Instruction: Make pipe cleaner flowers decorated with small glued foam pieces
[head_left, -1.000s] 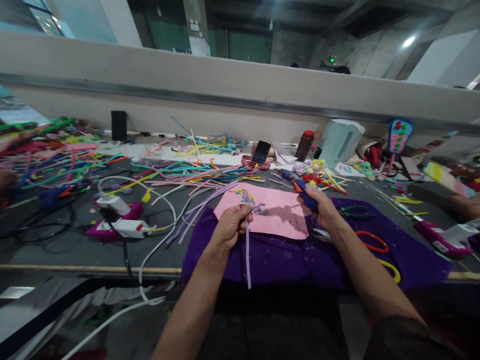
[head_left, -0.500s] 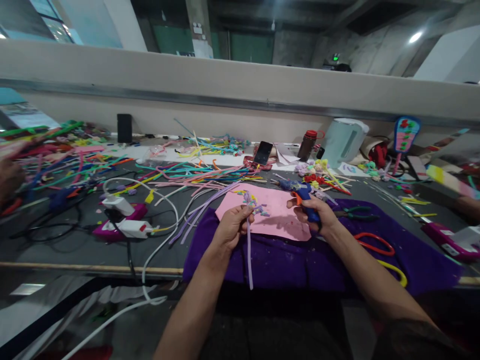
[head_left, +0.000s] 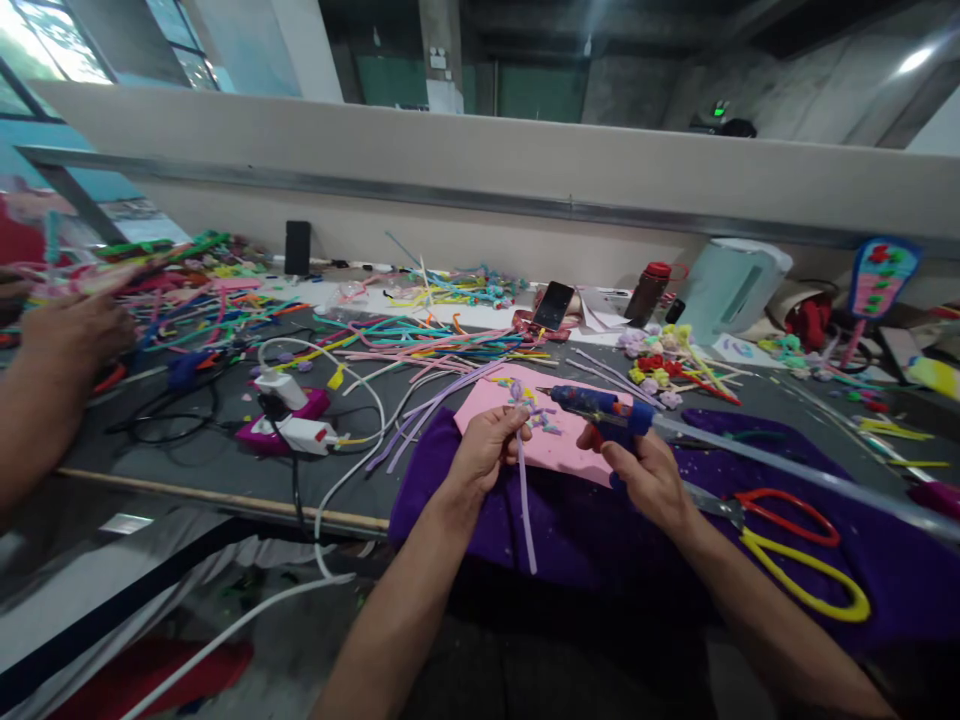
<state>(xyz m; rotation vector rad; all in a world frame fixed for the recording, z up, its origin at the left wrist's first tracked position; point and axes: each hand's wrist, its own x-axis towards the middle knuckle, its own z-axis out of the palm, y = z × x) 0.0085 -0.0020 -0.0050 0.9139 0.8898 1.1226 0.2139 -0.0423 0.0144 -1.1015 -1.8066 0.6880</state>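
Head view: left hand (head_left: 486,455) is closed around a lilac pipe-cleaner stem (head_left: 525,505), pinched between thumb and fingers. Stem hangs down past the table (head_left: 187,455) edge; its top carries a small cluster of pastel twists (head_left: 531,405) just above the fingers, over the pink foam sheet (head_left: 559,440).

Right hand (head_left: 651,478) is wrapped around the grip of a blue glue gun (head_left: 600,408). Gun lies roughly level, nozzle pointing left, tip just beside the twist cluster; can't tell if it touches. A clear glue stick (head_left: 787,470) sticks out the back of the gun, running right.

Both hands sit above a purple cloth (head_left: 577,530) draped over the near table edge; the pink sheet lies on it.

On the cloth, right of the right forearm: scissors with red and yellow handles (head_left: 795,545).

Left of the cloth: white power strip (head_left: 296,432) with plugged cables, on a magenta piece. Behind: loose heap of coloured pipe cleaners (head_left: 405,345), a phone (head_left: 553,303) propped up, a brown bottle with red cap (head_left: 649,290), a pale kettle (head_left: 731,285).

Far left: another person's hand (head_left: 71,335) over a second pile of pipe cleaners, well apart from these two hands.
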